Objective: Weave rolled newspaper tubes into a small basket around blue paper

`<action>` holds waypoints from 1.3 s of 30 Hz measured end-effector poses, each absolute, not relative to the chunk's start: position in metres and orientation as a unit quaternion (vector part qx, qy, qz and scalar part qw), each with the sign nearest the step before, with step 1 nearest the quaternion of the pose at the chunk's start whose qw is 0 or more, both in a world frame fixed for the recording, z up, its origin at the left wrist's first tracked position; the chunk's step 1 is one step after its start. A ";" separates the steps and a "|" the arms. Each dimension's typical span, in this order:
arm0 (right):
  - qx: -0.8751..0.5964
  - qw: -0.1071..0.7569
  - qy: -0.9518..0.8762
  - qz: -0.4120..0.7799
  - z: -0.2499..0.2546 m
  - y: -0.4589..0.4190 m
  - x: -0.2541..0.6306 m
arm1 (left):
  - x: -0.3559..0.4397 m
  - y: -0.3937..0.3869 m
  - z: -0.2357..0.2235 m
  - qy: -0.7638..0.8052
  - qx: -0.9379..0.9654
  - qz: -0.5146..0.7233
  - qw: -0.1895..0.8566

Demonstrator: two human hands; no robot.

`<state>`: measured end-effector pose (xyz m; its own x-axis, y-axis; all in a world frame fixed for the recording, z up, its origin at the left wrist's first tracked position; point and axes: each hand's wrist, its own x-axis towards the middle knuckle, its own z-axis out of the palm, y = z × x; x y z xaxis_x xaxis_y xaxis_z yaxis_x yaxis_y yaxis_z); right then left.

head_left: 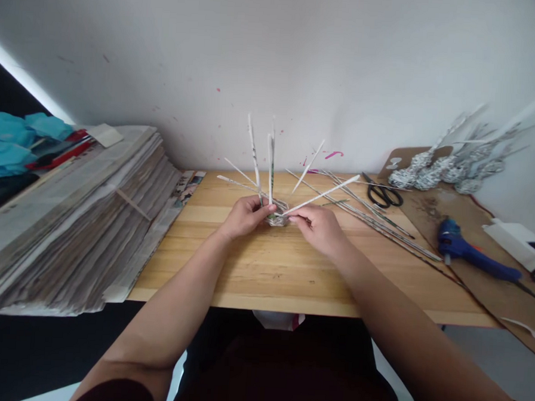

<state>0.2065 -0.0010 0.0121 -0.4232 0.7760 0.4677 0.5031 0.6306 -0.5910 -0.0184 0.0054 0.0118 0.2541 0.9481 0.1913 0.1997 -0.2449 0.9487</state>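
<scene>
A small round weave of rolled newspaper tubes (276,221) sits on the wooden table between my hands, with several white paper tubes sticking up and outward from it. My left hand (247,216) is closed on its left side, thumb on the front rim near the upright tubes. On the right, my right hand (317,226) pinches a paper tube (324,195) close to the weave; that tube slants up to the right. The fingers hide part of the weave.
Loose paper tubes (369,218) lie to the right, beside black scissors (382,193). Further right are a blue glue gun (475,253) and several woven paper pieces (430,170). A tall newspaper stack (91,227) stands left. Behind the table rises a white wall (274,63).
</scene>
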 end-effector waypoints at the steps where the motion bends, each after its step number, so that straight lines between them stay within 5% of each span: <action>1: -0.386 0.364 -0.830 0.172 0.012 0.000 0.207 | -0.019 0.006 0.011 0.432 0.672 0.422 0.429; 9: -0.401 0.325 -0.854 0.067 0.014 0.002 0.205 | -0.019 0.008 0.005 0.467 0.734 0.368 0.327; 13: -0.377 0.375 -0.833 0.154 0.012 0.001 0.205 | -0.017 0.006 0.008 0.436 0.748 0.354 0.354; 23: -0.402 0.339 -0.722 0.449 0.016 -0.002 0.204 | -0.017 0.007 0.006 0.394 0.680 0.408 0.465; 39: -0.421 0.342 -0.663 0.516 0.018 0.003 0.206 | -0.015 0.007 0.007 0.393 0.611 0.413 0.549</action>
